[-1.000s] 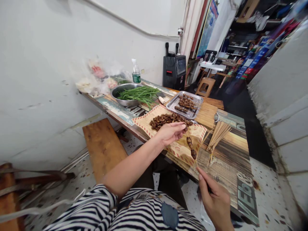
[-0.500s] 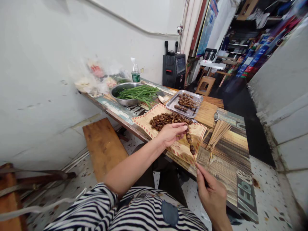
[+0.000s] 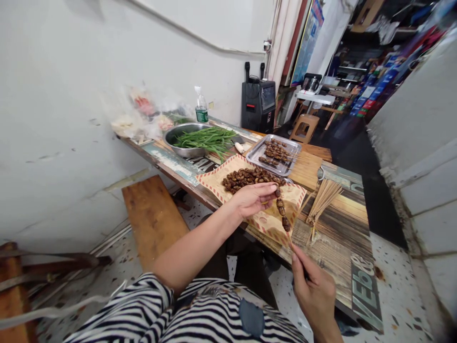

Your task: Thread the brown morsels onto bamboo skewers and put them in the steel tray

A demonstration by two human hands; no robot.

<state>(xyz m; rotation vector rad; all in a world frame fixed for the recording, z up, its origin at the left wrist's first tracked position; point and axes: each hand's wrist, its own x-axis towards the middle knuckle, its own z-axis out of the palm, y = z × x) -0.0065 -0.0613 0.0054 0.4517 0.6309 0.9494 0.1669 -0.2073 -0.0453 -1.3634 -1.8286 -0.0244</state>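
My right hand (image 3: 314,286) grips the lower end of a bamboo skewer (image 3: 290,238), which slants up and away from me. Several shiny brown silkworm pupae (image 3: 281,207) are threaded along it. At the skewer's upper end, my left hand (image 3: 254,197) pinches the topmost pupa (image 3: 277,191) between thumb and fingers; the skewer's tip is hidden there. Just beyond that hand, a heap of loose pupae (image 3: 246,178) lies on a sheet of tan paper (image 3: 264,221) with a red-striped border. Loose bamboo skewers (image 3: 324,197) lie in a bundle to the right.
Behind the paper, a metal tray (image 3: 255,155) holds filled skewers and overlaps a wooden board (image 3: 307,166). A steel bowl (image 3: 189,151) of long green vegetables, a bottle (image 3: 201,108) and plastic bags (image 3: 143,116) stand farther left. A black speaker (image 3: 258,102) is by the wall.
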